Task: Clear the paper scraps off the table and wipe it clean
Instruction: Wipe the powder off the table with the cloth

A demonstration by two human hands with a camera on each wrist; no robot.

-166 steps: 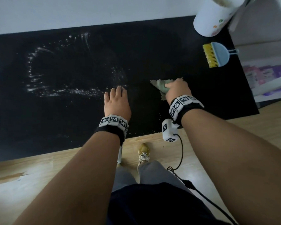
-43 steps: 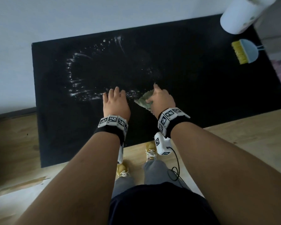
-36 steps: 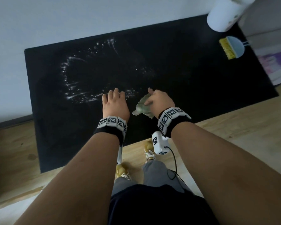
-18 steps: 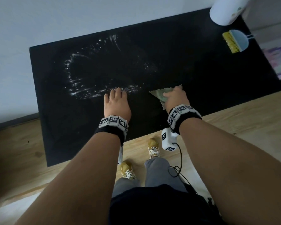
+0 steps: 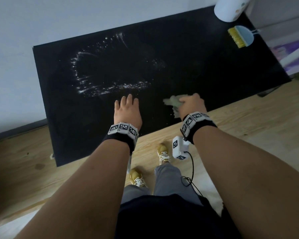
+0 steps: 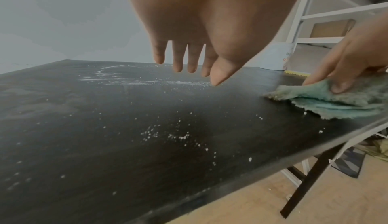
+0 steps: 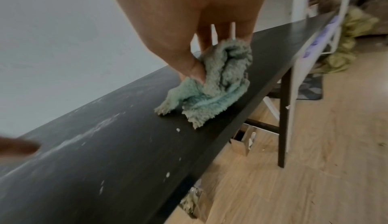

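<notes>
A black table (image 5: 205,69) carries a ring of white crumbs and smears (image 5: 100,78) on its left half, with more specks (image 6: 172,136) near the front edge. My right hand (image 5: 191,105) grips a crumpled green cloth (image 5: 173,102) (image 7: 214,84) and presses it on the table near the front edge. My left hand (image 5: 127,111) (image 6: 189,61) is open, fingers straight, just in front of the crumb ring and left of the cloth; the left wrist view shows its fingertips (image 6: 177,68) slightly above the surface.
A white cylindrical container (image 5: 231,7) stands at the table's far right corner, with a small blue hand brush with yellow bristles (image 5: 241,37) beside it. A white shelf frame (image 5: 297,56) stands to the right. Wooden floor and my shoes (image 5: 163,152) lie below the front edge.
My right hand has swept the cloth to the right and toward the front edge over the last second. The left hand has stayed in place by the crumb ring.
</notes>
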